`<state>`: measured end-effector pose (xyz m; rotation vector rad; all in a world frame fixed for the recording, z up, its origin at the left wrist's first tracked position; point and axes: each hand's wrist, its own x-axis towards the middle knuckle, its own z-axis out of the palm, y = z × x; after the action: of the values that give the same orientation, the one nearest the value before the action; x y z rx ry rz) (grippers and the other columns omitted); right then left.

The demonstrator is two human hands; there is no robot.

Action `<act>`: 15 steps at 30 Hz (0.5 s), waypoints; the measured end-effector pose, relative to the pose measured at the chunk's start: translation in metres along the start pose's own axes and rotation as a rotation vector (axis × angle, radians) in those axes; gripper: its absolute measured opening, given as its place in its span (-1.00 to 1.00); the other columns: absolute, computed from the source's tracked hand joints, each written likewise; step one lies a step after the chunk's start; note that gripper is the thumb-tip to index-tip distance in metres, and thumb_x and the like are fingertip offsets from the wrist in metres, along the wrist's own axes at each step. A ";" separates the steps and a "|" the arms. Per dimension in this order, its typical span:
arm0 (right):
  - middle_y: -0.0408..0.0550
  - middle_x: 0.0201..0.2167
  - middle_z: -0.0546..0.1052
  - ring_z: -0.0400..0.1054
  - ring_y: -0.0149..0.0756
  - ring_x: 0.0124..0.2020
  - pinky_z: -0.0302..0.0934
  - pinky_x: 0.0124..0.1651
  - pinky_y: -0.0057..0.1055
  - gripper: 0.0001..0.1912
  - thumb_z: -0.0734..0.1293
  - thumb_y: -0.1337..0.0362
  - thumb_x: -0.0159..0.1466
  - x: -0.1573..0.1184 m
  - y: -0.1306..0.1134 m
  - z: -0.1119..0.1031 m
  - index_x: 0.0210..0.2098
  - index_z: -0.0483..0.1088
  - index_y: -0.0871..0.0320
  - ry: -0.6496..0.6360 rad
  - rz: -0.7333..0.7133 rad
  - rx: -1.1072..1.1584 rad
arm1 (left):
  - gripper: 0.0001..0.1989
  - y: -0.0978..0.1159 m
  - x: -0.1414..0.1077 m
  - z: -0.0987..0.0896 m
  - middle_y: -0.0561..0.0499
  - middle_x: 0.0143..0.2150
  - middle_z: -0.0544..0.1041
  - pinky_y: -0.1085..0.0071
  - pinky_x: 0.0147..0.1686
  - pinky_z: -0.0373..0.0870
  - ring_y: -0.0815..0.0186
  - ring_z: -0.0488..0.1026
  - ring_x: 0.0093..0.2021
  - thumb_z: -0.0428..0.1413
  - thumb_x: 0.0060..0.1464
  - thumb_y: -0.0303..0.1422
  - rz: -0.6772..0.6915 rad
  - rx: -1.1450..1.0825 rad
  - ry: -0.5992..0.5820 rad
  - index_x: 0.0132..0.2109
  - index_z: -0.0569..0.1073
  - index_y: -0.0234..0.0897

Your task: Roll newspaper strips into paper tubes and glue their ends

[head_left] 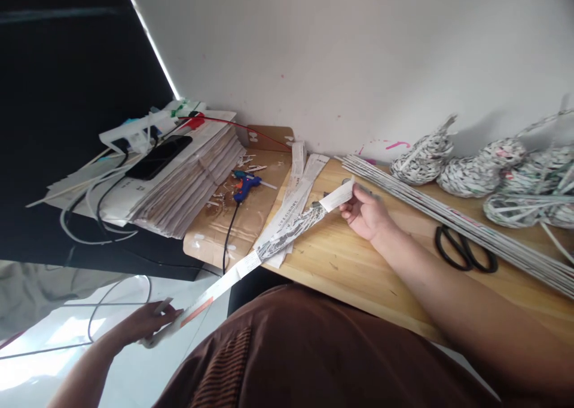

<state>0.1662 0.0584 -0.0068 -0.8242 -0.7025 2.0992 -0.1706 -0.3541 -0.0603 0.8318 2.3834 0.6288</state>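
A long newspaper strip (269, 246) stretches diagonally between both hands. My right hand (365, 213) pinches its upper end over the wooden table (350, 270). My left hand (146, 324) grips the lower end, low and to the left of the table, together with a thin stick. More cut newspaper strips (298, 183) lie flat on the table just under the held one.
A blue glue gun (244, 185) lies on cardboard (224, 222) beside a newspaper stack (179, 180) carrying a phone (156, 157) and power strip (134, 134). Rolled paper tubes (448, 216), black scissors (464, 249) and woven paper bundles (470, 171) occupy the right side by the wall.
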 end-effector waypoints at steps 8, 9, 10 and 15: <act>-0.19 -0.61 0.45 0.29 -0.46 -0.68 0.09 -0.70 -0.56 -0.85 0.24 0.22 0.32 0.002 0.000 -0.002 -0.32 0.37 0.14 -0.013 -0.002 -0.008 | -0.74 -0.015 0.000 0.031 0.12 -0.75 0.33 0.49 -0.71 0.04 0.34 0.21 -0.74 0.15 -0.13 -0.10 -0.149 -0.204 0.069 -0.54 0.50 -0.18; -0.19 -0.61 0.44 0.29 -0.46 -0.68 0.09 -0.70 -0.56 -0.86 0.25 0.22 0.32 0.002 0.000 -0.002 -0.32 0.37 0.14 -0.015 -0.004 -0.009 | -0.74 -0.016 -0.001 0.036 0.11 -0.74 0.33 0.49 -0.71 0.02 0.34 0.21 -0.74 0.14 -0.12 -0.11 -0.176 -0.223 0.083 -0.53 0.49 -0.20; -0.19 -0.61 0.44 0.28 -0.46 -0.69 0.09 -0.70 -0.56 -0.86 0.25 0.22 0.32 0.002 0.001 -0.002 -0.32 0.37 0.14 -0.016 -0.007 -0.011 | -0.73 -0.016 -0.002 0.040 0.09 -0.73 0.34 0.48 -0.70 0.02 0.34 0.22 -0.74 0.13 -0.11 -0.11 -0.191 -0.234 0.091 -0.53 0.48 -0.21; -0.20 -0.60 0.43 0.28 -0.46 -0.68 0.09 -0.70 -0.56 -0.86 0.29 0.20 0.29 0.003 0.001 -0.004 -0.33 0.36 0.13 -0.034 -0.006 -0.026 | -0.74 -0.005 -0.009 0.049 0.07 -0.73 0.37 0.45 -0.71 0.05 0.28 0.26 -0.76 0.12 -0.14 -0.11 -0.149 -0.179 0.127 -0.56 0.45 -0.19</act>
<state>0.1672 0.0616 -0.0112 -0.8015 -0.7508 2.1065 -0.1367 -0.3521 -0.0969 0.5474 2.4303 0.8412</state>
